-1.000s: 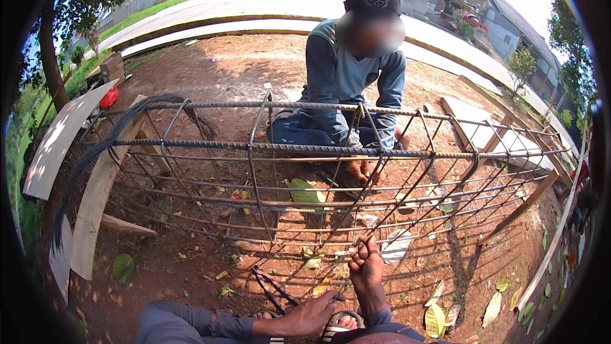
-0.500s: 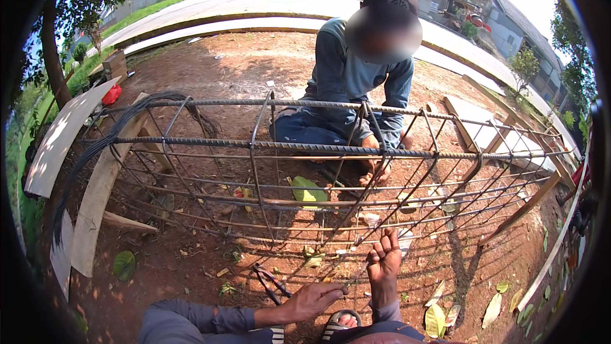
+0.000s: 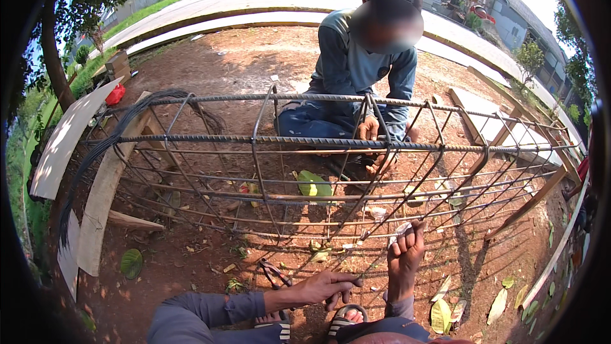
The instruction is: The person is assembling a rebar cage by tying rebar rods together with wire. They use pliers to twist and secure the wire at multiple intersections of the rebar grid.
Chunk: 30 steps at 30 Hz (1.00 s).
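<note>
A long cage of rebar [image 3: 299,142], with ribbed long bars and bent stirrups, spans the view before me. My right hand [image 3: 406,258] is raised at its lower near bar, fingers curled in; whatever is in them is too small to make out. Lower and to the left, my left hand [image 3: 318,288] reaches rightward, thumb and forefinger pressed together at the tips; I cannot make out what they pinch. Dark-handled pincers [image 3: 273,273] lie on the soil beside my left forearm. A bundle of thin black wire [image 3: 114,135] drapes over the cage's left end.
Across the cage a co-worker [image 3: 366,77] in a cap sits on the ground, hands at the bars. Wooden supports [image 3: 105,204] hold the cage's left end; a slanting timber [image 3: 531,203] stands at the right. Leaves [image 3: 440,316] litter the red soil near my sandals [image 3: 347,318].
Both my hands have shifted right, the right one along the lower bar. The co-worker's hand has risen to the upper bars. A motorbike on the road has moved left.
</note>
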Tool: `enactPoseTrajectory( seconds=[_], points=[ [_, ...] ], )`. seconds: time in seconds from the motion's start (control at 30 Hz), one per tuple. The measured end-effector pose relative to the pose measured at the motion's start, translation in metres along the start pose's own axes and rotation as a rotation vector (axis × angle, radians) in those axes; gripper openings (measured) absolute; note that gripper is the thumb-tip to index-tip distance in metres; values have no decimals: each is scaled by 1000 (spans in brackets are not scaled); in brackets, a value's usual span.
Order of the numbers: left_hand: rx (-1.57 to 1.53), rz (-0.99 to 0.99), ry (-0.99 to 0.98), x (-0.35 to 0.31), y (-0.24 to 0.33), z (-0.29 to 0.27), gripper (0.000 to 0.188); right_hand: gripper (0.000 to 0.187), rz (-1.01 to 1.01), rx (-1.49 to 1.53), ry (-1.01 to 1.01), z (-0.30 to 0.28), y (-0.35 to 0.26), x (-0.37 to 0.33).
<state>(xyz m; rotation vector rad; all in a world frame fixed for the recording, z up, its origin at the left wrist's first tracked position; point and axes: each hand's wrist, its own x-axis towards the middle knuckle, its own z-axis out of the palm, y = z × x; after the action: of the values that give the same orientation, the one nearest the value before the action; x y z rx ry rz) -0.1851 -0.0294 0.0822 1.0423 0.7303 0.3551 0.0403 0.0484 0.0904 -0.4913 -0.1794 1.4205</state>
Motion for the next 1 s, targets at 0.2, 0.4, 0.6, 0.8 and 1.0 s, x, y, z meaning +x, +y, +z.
enactPoseTrajectory(
  seconds=[0.2,0.4,0.6,0.8,1.0],
  points=[
    [218,-1,63,8,4,-2,39,29,-86,-159,22,1,2,-6],
    [408,285,122,17,-7,-4,35,30,41,-277,-162,9,20,-23],
    [249,74,145,23,1,-6,39,33,180,-351,-23,4,41,-35],
    [-357,-64,-84,18,10,-10,35,34,295,37,-194,-12,36,-21],
    [459,229,320,24,7,4,32,32,270,-92,-62,-7,33,-27]
  ],
)
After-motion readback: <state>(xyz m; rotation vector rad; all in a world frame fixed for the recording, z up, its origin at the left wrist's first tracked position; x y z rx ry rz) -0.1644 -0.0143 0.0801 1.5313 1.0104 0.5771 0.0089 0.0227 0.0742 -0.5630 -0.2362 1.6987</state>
